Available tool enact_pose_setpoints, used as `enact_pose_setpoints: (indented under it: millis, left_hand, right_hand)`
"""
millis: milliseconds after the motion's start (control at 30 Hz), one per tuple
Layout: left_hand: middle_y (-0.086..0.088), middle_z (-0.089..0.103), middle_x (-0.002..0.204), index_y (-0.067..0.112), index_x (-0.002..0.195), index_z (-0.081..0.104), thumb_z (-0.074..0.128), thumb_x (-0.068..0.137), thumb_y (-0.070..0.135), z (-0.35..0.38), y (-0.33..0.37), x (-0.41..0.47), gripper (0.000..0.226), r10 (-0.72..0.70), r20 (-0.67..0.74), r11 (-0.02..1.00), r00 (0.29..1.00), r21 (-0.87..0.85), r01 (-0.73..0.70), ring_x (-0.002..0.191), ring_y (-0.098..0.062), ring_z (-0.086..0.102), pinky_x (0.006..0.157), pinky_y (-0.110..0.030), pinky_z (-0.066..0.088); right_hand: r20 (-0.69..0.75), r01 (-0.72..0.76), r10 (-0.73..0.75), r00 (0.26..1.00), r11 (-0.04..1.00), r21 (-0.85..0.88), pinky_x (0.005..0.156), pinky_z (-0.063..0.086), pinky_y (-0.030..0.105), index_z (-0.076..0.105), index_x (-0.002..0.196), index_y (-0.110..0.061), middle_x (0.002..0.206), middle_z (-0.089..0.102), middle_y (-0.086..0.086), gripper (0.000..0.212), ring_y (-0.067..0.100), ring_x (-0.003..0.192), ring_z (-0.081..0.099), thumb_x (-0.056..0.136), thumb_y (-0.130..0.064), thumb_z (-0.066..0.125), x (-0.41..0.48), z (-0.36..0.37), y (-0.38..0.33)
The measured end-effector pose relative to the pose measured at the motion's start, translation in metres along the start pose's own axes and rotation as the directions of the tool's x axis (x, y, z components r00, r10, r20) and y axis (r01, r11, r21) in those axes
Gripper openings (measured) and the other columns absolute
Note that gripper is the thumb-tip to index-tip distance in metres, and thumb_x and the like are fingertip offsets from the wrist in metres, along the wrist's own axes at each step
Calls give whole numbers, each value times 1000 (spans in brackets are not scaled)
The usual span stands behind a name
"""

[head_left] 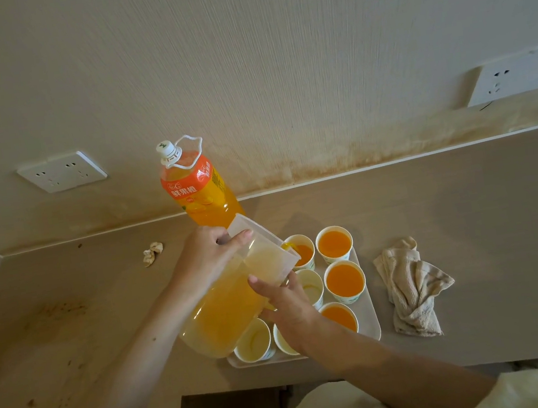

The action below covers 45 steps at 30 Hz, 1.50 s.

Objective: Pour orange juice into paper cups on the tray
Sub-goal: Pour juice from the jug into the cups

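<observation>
A clear plastic pitcher (227, 310) of orange juice is tilted to the right over the white tray (370, 321). My left hand (204, 258) grips its handle near the top. My right hand (286, 300) steadies it from below, near the spout. Juice runs from the spout into the far-left paper cup (304, 253), which is partly filled. Three cups on the right side hold juice: far (334, 243), middle (345, 280) and near (339, 316). Three other cups look empty: a middle one (312, 288) and two near ones (253, 341) (283, 342), partly hidden by my right hand.
A large orange juice bottle (197, 188) with a white cap stands behind the pitcher by the wall. A crumpled beige cloth (410, 287) lies right of the tray. A small crumpled paper scrap (152, 252) lies at the left. The table's front edge runs just below the tray.
</observation>
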State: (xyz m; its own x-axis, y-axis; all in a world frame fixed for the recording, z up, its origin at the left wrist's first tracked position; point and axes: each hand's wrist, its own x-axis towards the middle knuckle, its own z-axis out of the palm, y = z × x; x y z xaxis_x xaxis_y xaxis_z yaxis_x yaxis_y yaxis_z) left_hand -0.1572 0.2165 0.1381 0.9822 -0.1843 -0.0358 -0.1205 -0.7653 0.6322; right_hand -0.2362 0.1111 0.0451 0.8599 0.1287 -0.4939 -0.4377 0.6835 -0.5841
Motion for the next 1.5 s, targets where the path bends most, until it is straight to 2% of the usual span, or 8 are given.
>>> enact_pose_setpoints:
  millis: [267,400,600,867,1100,1267,1367,1500]
  left_hand:
    - [-4,44,48,11,53,48,67,84,42,0,-3,1,49,8,0,1000,1000,-7,-8,46,-14,41,55,-36,36]
    - [-6,45,50,12,52,46,68,83,44,0,-5,2,49,10,1,1000,1000,-18,-10,47,-16,42,56,-37,36]
    - [-5,45,49,11,53,48,67,83,45,1,-6,1,49,1,13,1000,1000,-18,-1,48,-17,43,57,-36,37]
    - [-8,47,52,13,52,46,67,84,44,1,-5,1,49,-7,10,1000,1000,-9,7,48,-15,42,55,-36,36]
    - [-8,44,52,9,56,49,66,84,44,1,-5,0,49,-15,18,1000,1000,-11,15,48,-17,41,56,-36,35]
    - [-5,45,50,11,55,48,66,85,44,0,-5,0,49,-16,19,1000,1000,-7,16,47,-15,41,56,-37,36]
    - [-6,43,51,8,57,49,66,84,43,1,-4,0,48,-23,21,1000,1000,-16,24,48,-16,40,57,-36,35]
    - [-6,44,51,8,58,50,65,84,44,0,-4,-1,48,-28,26,1000,999,-7,28,48,-16,41,56,-36,35]
  right_hand:
    - [8,-8,8,1000,1000,9,79,56,39,36,140,-23,125,57,6,74,24,111,59,80,-15,77,-1,1,-1]
    - [6,-2,2,1000,1000,11,88,55,45,37,139,-22,124,58,6,72,24,111,59,80,-13,77,0,1,0]
    - [1,-6,6,1000,1000,24,73,55,35,37,138,-23,121,58,5,70,22,106,59,81,-11,76,0,0,0]
    - [-4,-17,17,1000,1000,13,105,43,55,36,139,-25,127,56,5,75,28,120,53,79,-15,78,3,-1,2]
    - [-7,-26,26,1000,1000,-7,108,39,59,36,139,-26,130,55,6,88,30,123,51,66,-26,84,5,-2,5]
    - [-2,-22,22,1000,1000,-7,108,38,59,37,139,-26,131,54,6,80,30,124,51,74,-21,82,6,-2,6]
    - [10,-15,15,1000,1000,-10,108,38,60,37,139,-26,131,54,6,89,31,124,51,63,-27,84,5,-2,5]
    - [11,-13,13,1000,1000,-10,107,39,59,37,139,-27,130,55,5,87,30,123,51,66,-26,84,5,-2,5]
